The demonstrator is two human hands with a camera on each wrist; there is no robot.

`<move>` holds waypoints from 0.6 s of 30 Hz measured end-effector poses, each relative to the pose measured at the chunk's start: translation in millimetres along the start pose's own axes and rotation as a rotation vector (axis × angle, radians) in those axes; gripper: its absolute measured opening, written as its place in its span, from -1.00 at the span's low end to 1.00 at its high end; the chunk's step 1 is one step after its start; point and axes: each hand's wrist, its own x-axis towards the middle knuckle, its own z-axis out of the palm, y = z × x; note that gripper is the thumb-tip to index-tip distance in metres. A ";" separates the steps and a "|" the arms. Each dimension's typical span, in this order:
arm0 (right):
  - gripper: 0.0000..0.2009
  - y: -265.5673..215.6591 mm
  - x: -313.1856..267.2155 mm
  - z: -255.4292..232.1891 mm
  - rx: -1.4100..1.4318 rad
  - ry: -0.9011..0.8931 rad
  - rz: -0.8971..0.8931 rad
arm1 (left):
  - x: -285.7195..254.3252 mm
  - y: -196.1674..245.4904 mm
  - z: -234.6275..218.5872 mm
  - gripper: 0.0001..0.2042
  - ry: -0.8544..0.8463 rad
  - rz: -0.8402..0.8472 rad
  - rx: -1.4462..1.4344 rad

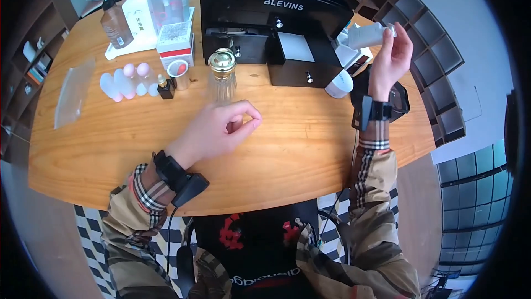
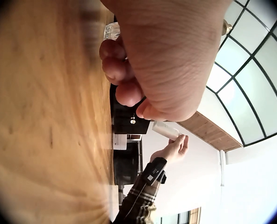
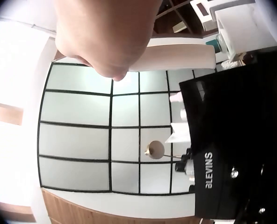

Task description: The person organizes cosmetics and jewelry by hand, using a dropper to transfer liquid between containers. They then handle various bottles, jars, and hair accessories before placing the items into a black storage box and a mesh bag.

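Observation:
A white bottle point(image 1: 365, 35) is gripped at one end by my right hand point(image 1: 389, 64), raised over the table's right side; the right wrist view shows the pale bottle point(image 3: 180, 57) lying sideways beyond the hand point(image 3: 103, 35). My left hand point(image 1: 215, 133) is over the middle of the table, fingers loosely curled, thumb near the index fingertip, with nothing seen in it. Just beyond it stands a clear glass jar with a gold lid point(image 1: 222, 62); whether they touch, I cannot tell. The curled fingers also show in the left wrist view, beneath the palm point(image 2: 171, 60).
A black drawer box point(image 1: 238, 8) stands at the back, one drawer point(image 1: 298, 72) pulled out. Right of it are a white round jar point(image 1: 339, 84) and a black bag point(image 1: 399, 100). At the left are pump bottles point(image 1: 116, 25), puffs point(image 1: 126, 82), a cup point(image 1: 180, 75) and a clear pouch point(image 1: 74, 94).

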 end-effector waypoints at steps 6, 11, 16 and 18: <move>-0.80 36.2 -23.5 2.7 0.130 0.122 -0.041 | 0.6 4.5 5.5 -0.94 -0.071 -0.100 -0.034; -0.79 41.4 -28.7 -1.6 0.072 0.005 -0.031 | 2.0 -2.8 6.4 -0.93 -0.055 -0.056 0.002; -0.79 45.0 -32.2 -0.4 -0.062 -0.139 -0.074 | 1.1 1.9 5.6 -0.94 -0.032 -0.039 0.014; -0.81 45.6 -29.3 5.3 -0.086 -0.088 -0.159 | 0.8 3.1 4.8 -0.94 -0.037 -0.061 0.028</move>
